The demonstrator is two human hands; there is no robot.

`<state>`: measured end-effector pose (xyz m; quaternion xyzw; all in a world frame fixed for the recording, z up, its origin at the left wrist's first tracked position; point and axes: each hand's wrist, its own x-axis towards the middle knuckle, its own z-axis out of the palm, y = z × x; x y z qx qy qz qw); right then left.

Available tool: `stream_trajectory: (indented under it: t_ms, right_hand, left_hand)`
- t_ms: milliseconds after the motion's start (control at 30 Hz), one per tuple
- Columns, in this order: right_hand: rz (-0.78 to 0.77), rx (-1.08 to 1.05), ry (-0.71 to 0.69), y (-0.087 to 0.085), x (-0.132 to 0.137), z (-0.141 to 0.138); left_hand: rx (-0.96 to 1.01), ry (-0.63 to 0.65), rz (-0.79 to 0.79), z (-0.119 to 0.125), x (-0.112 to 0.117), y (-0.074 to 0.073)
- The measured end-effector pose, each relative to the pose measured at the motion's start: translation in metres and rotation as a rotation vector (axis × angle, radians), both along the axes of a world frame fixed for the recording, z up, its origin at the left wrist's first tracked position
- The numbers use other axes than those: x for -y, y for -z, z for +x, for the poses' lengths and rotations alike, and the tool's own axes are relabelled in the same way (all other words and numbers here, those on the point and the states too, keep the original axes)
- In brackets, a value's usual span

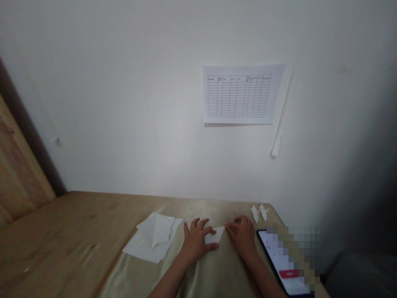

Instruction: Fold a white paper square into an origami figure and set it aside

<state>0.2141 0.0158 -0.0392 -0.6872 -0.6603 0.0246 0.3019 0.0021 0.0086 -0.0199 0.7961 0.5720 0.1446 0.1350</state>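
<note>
A small folded piece of white paper (214,236) lies on the table between my two hands. My left hand (197,240) holds it from the left side, with the thumb along its lower edge and the index finger bent over its upper part. The other fingers of that hand are spread on the table. At the paper's upper right corner, my right hand (243,236) pinches with thumb and index finger. To the left rests a loose stack of white paper sheets (139,245), topped by a partly folded piece.
Two small folded paper shapes (263,212) sit near the table's back right corner. A phone or tablet (273,252) with a lit screen lies right of my right arm, partly blurred out. Behind the table (77,231) is a wall with a printed chart (237,95).
</note>
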Motion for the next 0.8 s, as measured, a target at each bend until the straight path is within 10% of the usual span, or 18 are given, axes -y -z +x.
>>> stream_trajectory:
  t_ms: [800]
  right_hand:
    - [0.019, -0.064, -0.272, -0.004, 0.01, -0.002]
  left_hand:
    - [0.125, 0.045, 0.092, 0.003, 0.002, -0.006]
